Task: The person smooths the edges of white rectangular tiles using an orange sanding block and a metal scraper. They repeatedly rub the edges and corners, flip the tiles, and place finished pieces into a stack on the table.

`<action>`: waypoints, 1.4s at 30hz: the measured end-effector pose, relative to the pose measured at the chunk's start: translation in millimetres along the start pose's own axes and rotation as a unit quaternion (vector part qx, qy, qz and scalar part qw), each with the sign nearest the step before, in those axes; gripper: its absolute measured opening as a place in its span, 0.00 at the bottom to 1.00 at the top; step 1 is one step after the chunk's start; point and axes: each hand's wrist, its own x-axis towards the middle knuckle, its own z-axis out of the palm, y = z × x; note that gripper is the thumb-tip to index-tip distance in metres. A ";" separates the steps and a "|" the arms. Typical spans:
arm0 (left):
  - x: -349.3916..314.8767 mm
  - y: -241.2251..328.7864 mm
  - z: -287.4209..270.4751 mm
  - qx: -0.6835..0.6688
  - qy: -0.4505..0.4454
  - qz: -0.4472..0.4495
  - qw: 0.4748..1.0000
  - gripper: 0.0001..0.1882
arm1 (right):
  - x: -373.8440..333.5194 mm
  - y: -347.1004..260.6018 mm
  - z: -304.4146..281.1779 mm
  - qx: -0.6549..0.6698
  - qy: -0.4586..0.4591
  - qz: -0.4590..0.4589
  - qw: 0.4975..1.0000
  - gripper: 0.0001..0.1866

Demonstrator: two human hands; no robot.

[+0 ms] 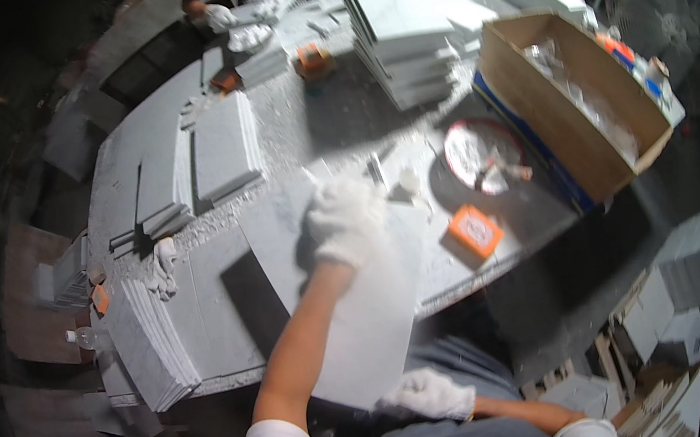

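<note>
A large pale marble tile (359,328) lies aslant, its far part over the worktable and its near end reaching past the table edge toward my body. On its upper surface rests my left hand (346,219), in a white glove, closed and slightly blurred; whatever the fingers hold is hidden. My right hand (435,392), gloved too, grips the tile's near corner beside my apron. To the right of my left hand sits an orange box-shaped block (474,232), and beyond it a round dish (484,154) holds white paste or powder and a small tool.
Tile stacks stand on the dusty table (202,276): one at left (153,344), one at back (402,34). An open cardboard box (576,102) with clear plastic occupies the right edge, near a fan (670,26). Opposite, another person's gloved hands (272,2) work.
</note>
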 end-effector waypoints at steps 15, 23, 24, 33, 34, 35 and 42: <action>-17.8 -29.3 10.9 -0.058 0.185 0.290 0.937 0.31 | -45.8 -14.0 -20.9 -0.052 0.192 -0.027 0.980 0.16; 30.8 -38.6 27.5 -0.029 0.090 0.021 0.995 0.13 | -55.2 -14.4 -32.9 0.047 0.202 0.018 0.978 0.16; 25.3 -36.0 31.2 0.015 0.129 0.031 0.991 0.14 | -55.2 -13.0 -35.7 0.051 0.203 0.021 0.978 0.16; 13.4 -11.3 -8.5 -0.055 -0.082 -0.053 0.994 0.22 | -52.9 -13.8 -77.6 0.120 0.207 -0.029 0.971 0.15; 17.5 -8.4 -12.4 -0.074 -0.100 -0.055 0.991 0.23 | -49.8 -18.6 -86.0 0.078 0.269 -0.052 0.959 0.14; 21.8 -5.5 -15.0 -0.084 -0.113 -0.050 0.989 0.23 | -41.7 -22.9 -91.3 0.017 0.320 -0.176 0.931 0.11; 51.9 0.8 2.7 -0.057 -0.171 -0.083 0.980 0.16 | 15.2 -58.5 -135.9 -0.075 0.377 -0.277 0.881 0.13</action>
